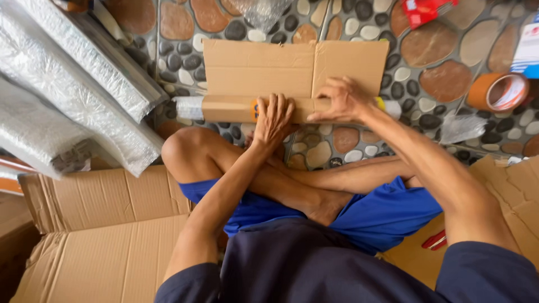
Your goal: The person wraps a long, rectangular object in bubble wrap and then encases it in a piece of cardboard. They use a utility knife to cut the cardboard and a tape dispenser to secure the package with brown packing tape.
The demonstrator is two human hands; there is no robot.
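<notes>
A flat brown cardboard sheet (pixel 264 67) lies on the pebble floor, its near edge rolled around a long bubble-wrapped item (pixel 188 108) whose ends stick out on both sides. My left hand (pixel 273 120) lies over the middle of the cardboard roll (pixel 227 108), fingers together, with something small and orange (pixel 254 109) at its fingertips. My right hand (pixel 342 101) presses down on the roll just to the right, fingers spread on the cardboard. I sit cross-legged behind it.
Rolls of silver bubble wrap (pixel 67 95) lean at the left. Flattened cardboard (pixel 101 235) lies at the lower left and more (pixel 516 191) at the right. A brown tape roll (pixel 497 91) and a red object (pixel 424 11) sit at the upper right.
</notes>
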